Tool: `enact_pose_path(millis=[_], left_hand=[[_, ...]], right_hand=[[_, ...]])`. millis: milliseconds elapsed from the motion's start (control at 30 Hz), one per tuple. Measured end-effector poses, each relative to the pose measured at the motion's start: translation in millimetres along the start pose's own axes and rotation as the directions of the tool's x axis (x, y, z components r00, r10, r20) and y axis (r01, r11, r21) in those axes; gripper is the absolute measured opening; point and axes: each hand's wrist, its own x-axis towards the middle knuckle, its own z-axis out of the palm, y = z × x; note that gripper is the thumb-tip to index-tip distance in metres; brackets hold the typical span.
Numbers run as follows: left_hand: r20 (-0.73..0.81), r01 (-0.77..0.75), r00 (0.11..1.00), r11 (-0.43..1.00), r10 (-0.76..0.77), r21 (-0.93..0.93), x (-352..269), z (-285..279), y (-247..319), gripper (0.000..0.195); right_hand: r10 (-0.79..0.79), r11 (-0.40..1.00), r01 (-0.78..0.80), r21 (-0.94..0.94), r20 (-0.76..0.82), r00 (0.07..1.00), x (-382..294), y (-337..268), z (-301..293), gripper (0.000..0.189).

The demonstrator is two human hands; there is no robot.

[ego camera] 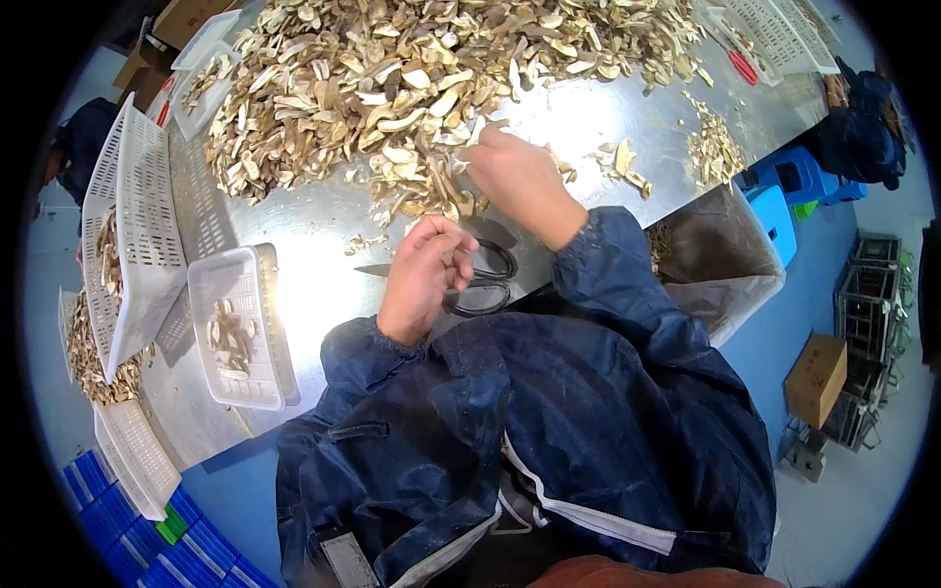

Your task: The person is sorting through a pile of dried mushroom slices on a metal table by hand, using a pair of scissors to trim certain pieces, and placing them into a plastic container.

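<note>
A large heap of dried mushroom slices point(353, 88) spreads over the metal table point(323, 220) before me. My right hand point(518, 176) reaches to the near edge of the heap with its fingers bent together. A pale slice shows at its fingertips; whether it is gripped cannot be seen. Nearer to my body, my left hand point(430, 275) is raised with loosely curled fingers, and nothing shows in them. Black-handled scissors point(481, 301) lie under and beside the left hand, their blade pointing left. To the left stands a clear plastic tray point(268, 367) with a few slices inside.
White perforated baskets point(151, 206) stand at the left, with more slices behind. A lined bin point(735, 272) sits below the table's right edge, near a small pile of fragments point(713, 143). Red-handled scissors point(742, 67) lie far right. Other people point(864, 125) are at both sides.
</note>
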Motion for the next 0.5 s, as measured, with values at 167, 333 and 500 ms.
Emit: enact_pose_path(millis=[167,333,500], left_hand=[[-0.048,-0.012,0.999,0.999,0.015,0.042,-4,-7,2,0.006],[-0.08,-0.015,0.997,0.998,0.02,0.063,-1,-9,-4,0.005],[-0.027,0.01,1.0,0.998,-0.009,0.06,-1,1,3,0.02]], right_hand=[[-0.004,1.0,0.004,-0.003,0.069,0.998,3,7,9,0.007],[-0.012,0.997,0.004,0.08,0.092,0.996,-6,8,-2,0.009],[0.129,0.849,-0.196,0.49,0.168,0.977,-23,-15,-38,0.01]])
